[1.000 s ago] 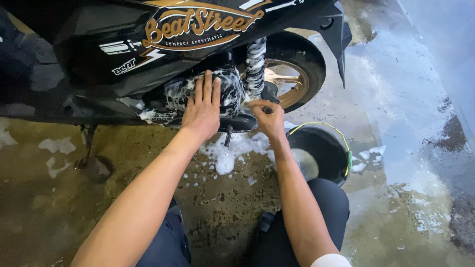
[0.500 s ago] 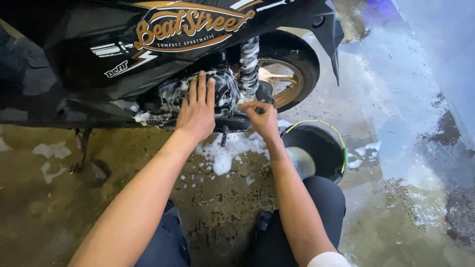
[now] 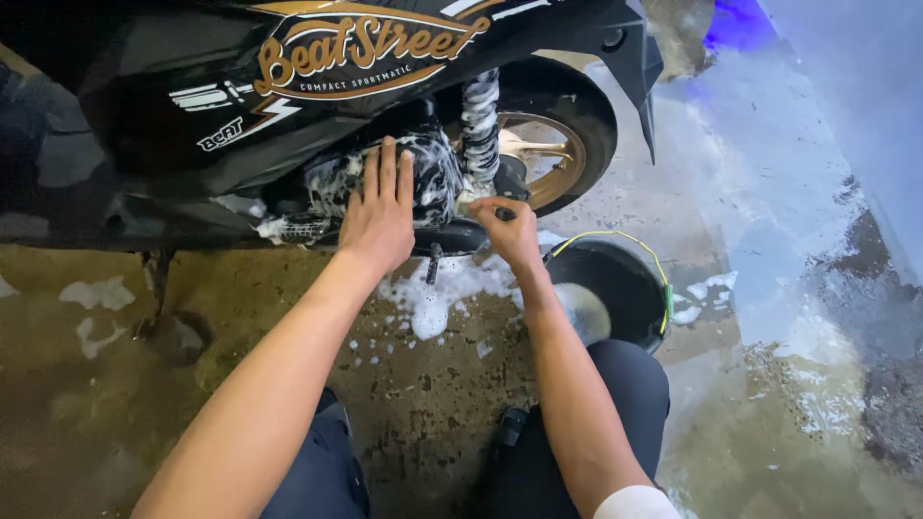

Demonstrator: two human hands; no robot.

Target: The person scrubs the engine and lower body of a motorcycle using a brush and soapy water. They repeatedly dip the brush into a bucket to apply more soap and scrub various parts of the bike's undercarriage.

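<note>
A black scooter (image 3: 288, 115) with gold lettering stands across the top of the view. My left hand (image 3: 380, 213) lies flat, fingers together, on the soapy engine case (image 3: 437, 178) under the body panel. My right hand (image 3: 508, 229) is closed around a small dark brush handle (image 3: 502, 212), its tip against the lower end of the foam-covered rear shock spring (image 3: 479, 125). Behind the spring sits the gold rear wheel (image 3: 553, 159). The brush head is hidden by foam and my fingers.
A black bucket (image 3: 615, 288) with a yellow-green rim and suds inside stands by my right knee. Foam patches (image 3: 433, 298) lie on the wet concrete floor. The scooter's stand (image 3: 154, 288) rests at left. A wet wall (image 3: 846, 115) rises at right.
My view has shifted slightly, so the scooter sits higher and to the left in frame. My right hand has moved a little along the shock's base; the left hand stays on the engine case.
</note>
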